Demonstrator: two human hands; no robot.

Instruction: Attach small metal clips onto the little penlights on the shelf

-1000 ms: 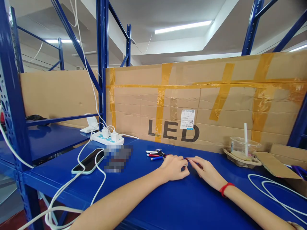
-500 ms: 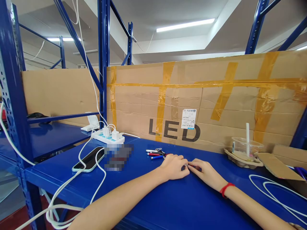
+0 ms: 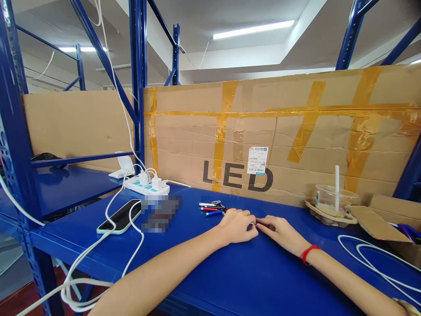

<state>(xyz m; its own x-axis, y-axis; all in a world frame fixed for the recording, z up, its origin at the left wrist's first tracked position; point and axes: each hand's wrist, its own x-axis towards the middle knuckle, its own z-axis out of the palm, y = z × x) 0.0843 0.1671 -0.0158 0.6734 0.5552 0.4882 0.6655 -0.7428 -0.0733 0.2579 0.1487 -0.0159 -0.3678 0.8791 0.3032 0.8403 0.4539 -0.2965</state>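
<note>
My left hand (image 3: 238, 226) rests low over the blue shelf top (image 3: 256, 276), fingers curled into a pinch. From the right, my right hand (image 3: 279, 230), with a red band on its wrist, meets it with thumb and forefinger pressed together. A small shiny piece (image 3: 253, 224) shows between the two hands' fingertips; most of it is hidden and its kind does not show. Just beyond my left hand lie several slim pen-like sticks: a silver one (image 3: 207, 204), a red one (image 3: 209, 209) and a blue one (image 3: 213, 213), with metal clips near their right ends.
At left are a phone (image 3: 120, 217), a white power strip (image 3: 146, 188) with plugs, and loose white cables (image 3: 136, 245). A clear cup (image 3: 332, 202) with a straw sits in a carton tray (image 3: 324, 216) at right, beside an open cardboard box (image 3: 371, 224). Cardboard (image 3: 184, 145) walls the back.
The whole view has shifted slightly, with everything a little higher and further left. Both hands keep nearly the same pinch, fingertips together over the shelf.
</note>
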